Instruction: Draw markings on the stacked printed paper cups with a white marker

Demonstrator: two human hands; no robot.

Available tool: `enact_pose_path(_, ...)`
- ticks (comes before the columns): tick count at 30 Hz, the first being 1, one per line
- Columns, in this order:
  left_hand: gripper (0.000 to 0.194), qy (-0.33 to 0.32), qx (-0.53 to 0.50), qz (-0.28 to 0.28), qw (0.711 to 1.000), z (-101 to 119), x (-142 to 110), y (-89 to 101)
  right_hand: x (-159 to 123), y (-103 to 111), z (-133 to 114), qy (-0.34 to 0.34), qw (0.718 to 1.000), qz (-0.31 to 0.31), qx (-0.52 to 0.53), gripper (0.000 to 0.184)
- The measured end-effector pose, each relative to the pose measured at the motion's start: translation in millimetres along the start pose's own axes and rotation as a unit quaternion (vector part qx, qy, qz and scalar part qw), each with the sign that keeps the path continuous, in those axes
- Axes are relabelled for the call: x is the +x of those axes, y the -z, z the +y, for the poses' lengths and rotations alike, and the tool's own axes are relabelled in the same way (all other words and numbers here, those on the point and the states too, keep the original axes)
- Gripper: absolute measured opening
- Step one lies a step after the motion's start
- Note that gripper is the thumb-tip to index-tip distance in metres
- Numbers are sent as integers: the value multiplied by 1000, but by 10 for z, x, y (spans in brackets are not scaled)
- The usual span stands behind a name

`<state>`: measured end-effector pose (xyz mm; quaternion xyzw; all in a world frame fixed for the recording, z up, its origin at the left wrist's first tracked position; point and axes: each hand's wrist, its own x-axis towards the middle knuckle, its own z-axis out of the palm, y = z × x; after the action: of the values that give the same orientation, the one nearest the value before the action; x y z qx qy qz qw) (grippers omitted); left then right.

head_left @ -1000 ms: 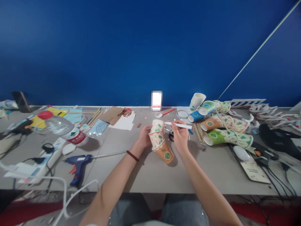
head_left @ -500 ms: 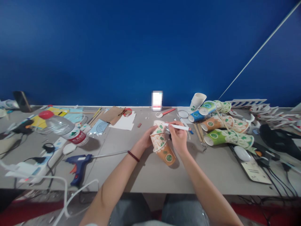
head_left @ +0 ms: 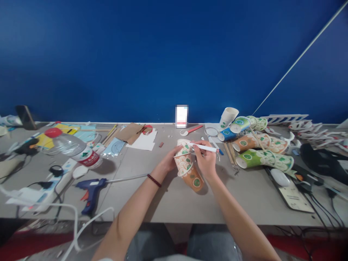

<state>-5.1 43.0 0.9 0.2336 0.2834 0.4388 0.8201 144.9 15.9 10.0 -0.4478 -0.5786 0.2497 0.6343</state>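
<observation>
A curved chain of joined paper cups (head_left: 185, 163) leans in front of me, its orange end cup low and to the right. My left hand (head_left: 170, 159) grips it from the left side near the upper cups, some fingers hidden behind it. In my right hand (head_left: 207, 159) is a white marker pen (head_left: 205, 148), pinched in a writing hold, with its tip at the rim of the top cup. The pen's far end points right.
At left are a blue glue gun (head_left: 94, 192), a water bottle (head_left: 76, 148) and a power strip (head_left: 51, 188). More joined cups (head_left: 263, 159), wooden sticks (head_left: 230, 153) and a white mouse (head_left: 280, 177) lie at right. A red-handled tool (head_left: 194, 128) lies behind my hands.
The cup chain and both hands stay almost in place. The marker pen has shifted slightly in angle, its far end a little lower.
</observation>
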Motion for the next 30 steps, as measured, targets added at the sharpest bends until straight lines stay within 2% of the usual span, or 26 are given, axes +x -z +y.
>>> enact_pose_path(15, 20, -11, 3, -16, 1000, 11, -21, -15, -7, 0, -34, 3, 1000, 1, -10, 18)
enact_pose_path(30, 16, -9, 1, 0, 1000, 13, -18, -17, -13, 6, -44, -15, 1000, 16, -7, 20)
